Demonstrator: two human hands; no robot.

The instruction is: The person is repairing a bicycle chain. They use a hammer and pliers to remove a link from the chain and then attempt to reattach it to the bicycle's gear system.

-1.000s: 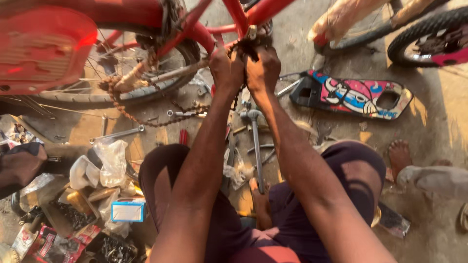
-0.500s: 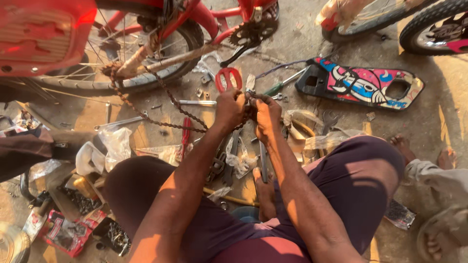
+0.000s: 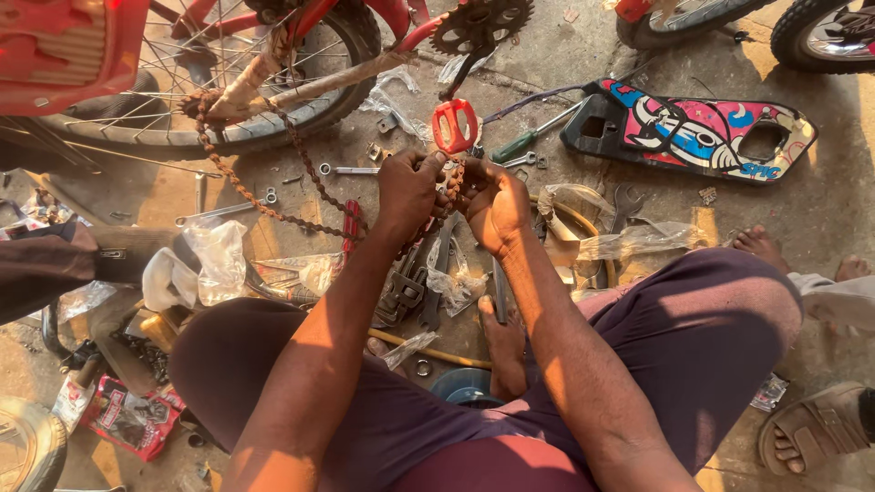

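At frame centre, my left hand [image 3: 407, 191] and right hand [image 3: 495, 202] both pinch the rusty brown metal bicycle chain [image 3: 264, 196], below the red plastic pedal [image 3: 454, 125].

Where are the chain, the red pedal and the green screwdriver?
chain [image 3: 239, 187], head view, on its rusty links left of the hands
pedal [image 3: 454, 125], head view, on its red frame
screwdriver [image 3: 516, 146], head view, on its green handle
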